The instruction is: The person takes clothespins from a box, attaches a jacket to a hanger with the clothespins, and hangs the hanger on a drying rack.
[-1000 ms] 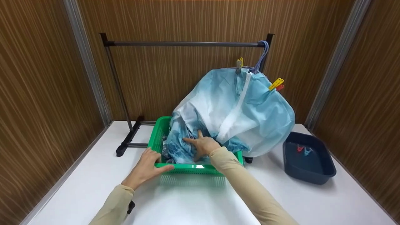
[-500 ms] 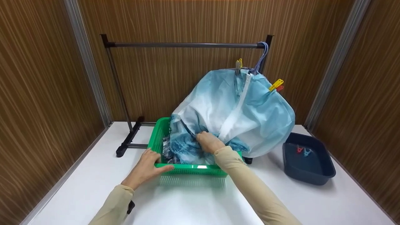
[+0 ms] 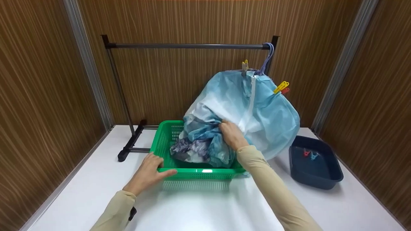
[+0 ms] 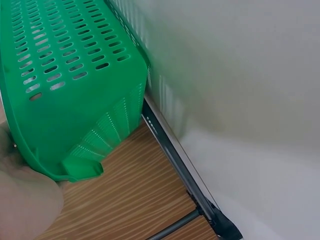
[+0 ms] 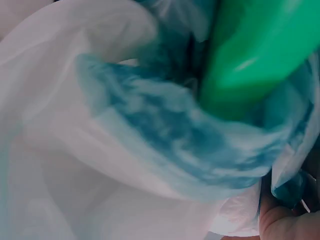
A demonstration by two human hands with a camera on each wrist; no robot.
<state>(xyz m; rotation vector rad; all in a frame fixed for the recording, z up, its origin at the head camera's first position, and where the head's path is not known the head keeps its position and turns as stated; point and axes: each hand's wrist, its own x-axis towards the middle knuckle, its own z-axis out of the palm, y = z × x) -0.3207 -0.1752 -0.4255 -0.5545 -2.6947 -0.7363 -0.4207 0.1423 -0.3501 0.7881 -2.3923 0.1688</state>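
Note:
In the head view a sheer blue-and-white garment [image 3: 221, 96] hangs from a purple hanger [image 3: 267, 59], with clothespins [image 3: 281, 87] clipped at its top and side. Its lower part droops into a green perforated basket [image 3: 199, 173]. My right hand [image 3: 232, 134] grips a bunched fold of the garment above the basket; the fingertips are hidden in the cloth. My left hand [image 3: 147, 171] holds the basket's front left corner, thumb along the front rim. Purple-grey crumpled fabric [image 3: 192, 150] lies in the basket. The right wrist view shows the garment's darker blue edge [image 5: 175, 120] close up.
A dark metal rack [image 3: 186, 46] stands behind the basket, the hanger at its right end. To the right, a navy tray [image 3: 316, 170] contains a red clothespin [image 3: 306, 152] and a blue clothespin [image 3: 314, 156]. Wood-grain walls enclose the white table [image 3: 199, 208].
My right hand went from spread fingers on the cloth to gripping it, then moved up and right. The garment's lower part came with it, uncovering purple-grey fabric. My left hand stayed put.

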